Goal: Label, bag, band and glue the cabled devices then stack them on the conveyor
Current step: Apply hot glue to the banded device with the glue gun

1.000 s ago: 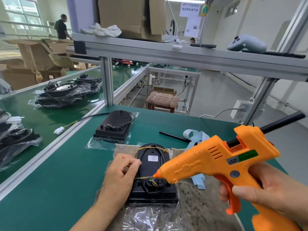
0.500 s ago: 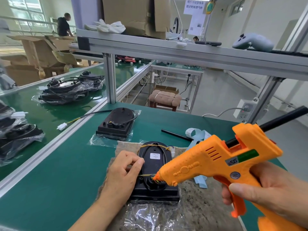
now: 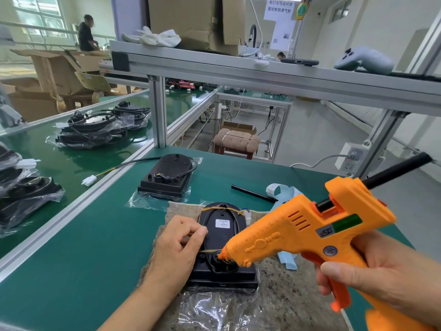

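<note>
Bright daylight from window at left; wide-angle edge distortion; bkgd soft.

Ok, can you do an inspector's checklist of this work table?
Surface: green table, mottled pad on it.
Job's things: near device labelled, rubber band on; glue gun nozzle at its cable socket; second device behind; bagged devices on conveyor.
Clutter: blue label strips, black glue stick.
Grippers: left hand pinches the rubber band; right hand grips the glue gun.
Cables: second device's cable reaches the conveyor rail.
Surroundings: shelf with gamepad; person far off.
</note>
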Demonstrator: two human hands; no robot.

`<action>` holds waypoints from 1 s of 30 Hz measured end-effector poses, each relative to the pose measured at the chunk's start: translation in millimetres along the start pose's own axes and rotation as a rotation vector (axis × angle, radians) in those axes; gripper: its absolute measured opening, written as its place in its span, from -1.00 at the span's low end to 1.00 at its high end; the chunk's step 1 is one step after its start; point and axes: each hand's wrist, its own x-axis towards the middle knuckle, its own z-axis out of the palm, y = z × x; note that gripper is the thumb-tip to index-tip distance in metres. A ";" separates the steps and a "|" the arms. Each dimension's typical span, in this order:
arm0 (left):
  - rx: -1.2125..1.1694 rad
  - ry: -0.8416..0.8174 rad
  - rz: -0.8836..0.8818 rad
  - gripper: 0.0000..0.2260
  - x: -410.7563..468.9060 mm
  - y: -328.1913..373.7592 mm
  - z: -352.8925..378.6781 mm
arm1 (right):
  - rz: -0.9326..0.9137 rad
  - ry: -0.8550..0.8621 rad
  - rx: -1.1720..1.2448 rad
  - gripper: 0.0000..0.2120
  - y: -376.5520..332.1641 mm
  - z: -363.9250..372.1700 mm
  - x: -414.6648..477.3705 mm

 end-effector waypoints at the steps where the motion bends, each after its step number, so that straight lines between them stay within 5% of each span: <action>1: 0.000 0.000 0.001 -0.80 -0.1 0.0 -0.3 | 0.006 -0.003 -0.002 -0.58 -0.5 0.7 0.9; 18: -0.009 0.000 0.020 -0.81 -0.7 1.8 -1.1 | 0.006 0.013 -0.007 -0.72 -3.5 3.4 4.6; 30: -0.009 -0.001 0.027 -0.79 0.4 -2.7 -0.2 | 0.021 0.071 -0.026 -0.55 4.7 -2.4 -3.2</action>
